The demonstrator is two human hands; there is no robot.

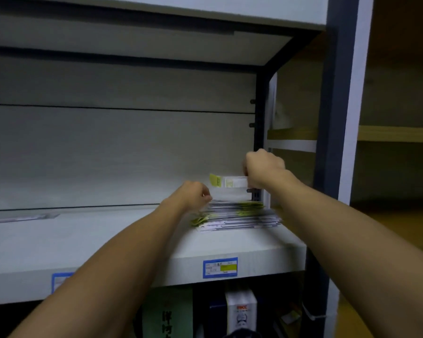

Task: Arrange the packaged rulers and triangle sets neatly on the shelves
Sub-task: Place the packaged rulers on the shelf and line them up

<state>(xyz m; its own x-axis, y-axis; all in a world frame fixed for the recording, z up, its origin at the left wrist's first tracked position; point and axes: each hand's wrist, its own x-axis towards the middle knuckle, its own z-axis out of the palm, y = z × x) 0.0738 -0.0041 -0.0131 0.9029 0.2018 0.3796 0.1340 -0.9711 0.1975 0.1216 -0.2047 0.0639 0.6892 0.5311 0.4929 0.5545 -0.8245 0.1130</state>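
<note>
Head view — hands (230, 181) hold packet (230, 182) above stack (239, 217) — post (259, 142) alongside.

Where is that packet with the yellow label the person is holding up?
In the head view, the packet is right of centre, held upright between both hands above the pile of packets at the shelf's right end.

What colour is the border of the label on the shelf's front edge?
Blue, on the label with a yellow-green patch, seen in the head view.

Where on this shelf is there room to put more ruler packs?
The wide stretch of shelf between the flat pack at the far left and the ruler pile is bare. The right corner, with both hands, is crowded.
</note>
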